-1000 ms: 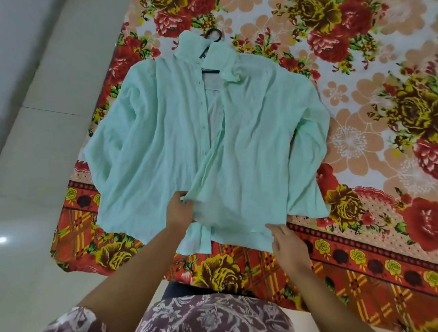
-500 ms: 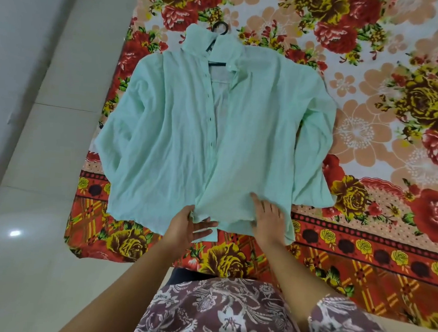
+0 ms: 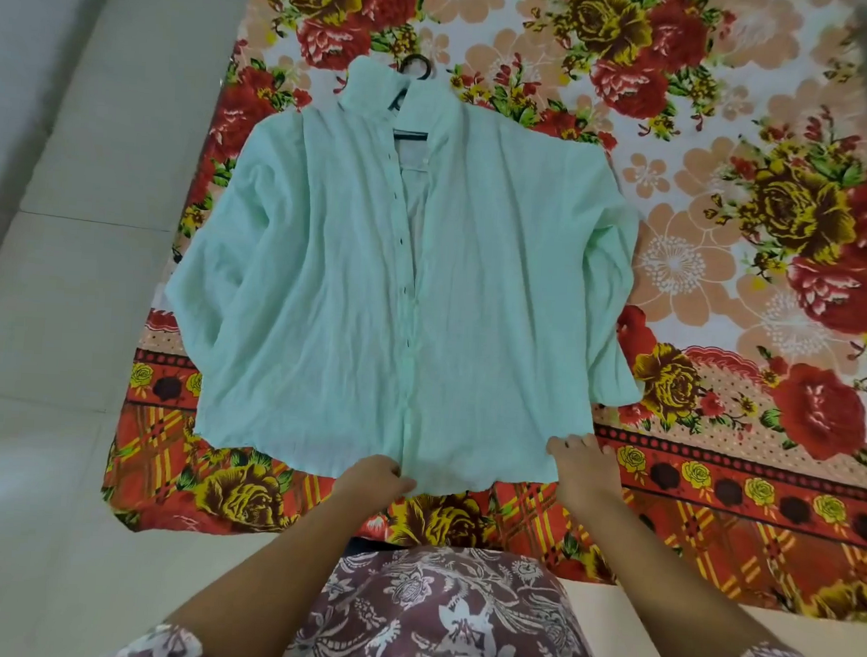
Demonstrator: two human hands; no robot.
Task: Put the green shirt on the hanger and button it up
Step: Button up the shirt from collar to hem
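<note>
Head view: the green shirt (image 3: 322, 297) lies flat by the left edge of the bed (image 3: 728, 233), hanger (image 3: 418, 66) hook out at the collar. Tug the hem flat so both front edges line up, then button. The left grip (image 3: 377, 480) pinches the front edges at the hem. The right grip (image 3: 581, 469) rests on the hem's right corner, fingers bent; I cannot tell if it holds cloth

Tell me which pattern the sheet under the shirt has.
Sheet: floral, red and yellow roses, checked border; head view.
</note>
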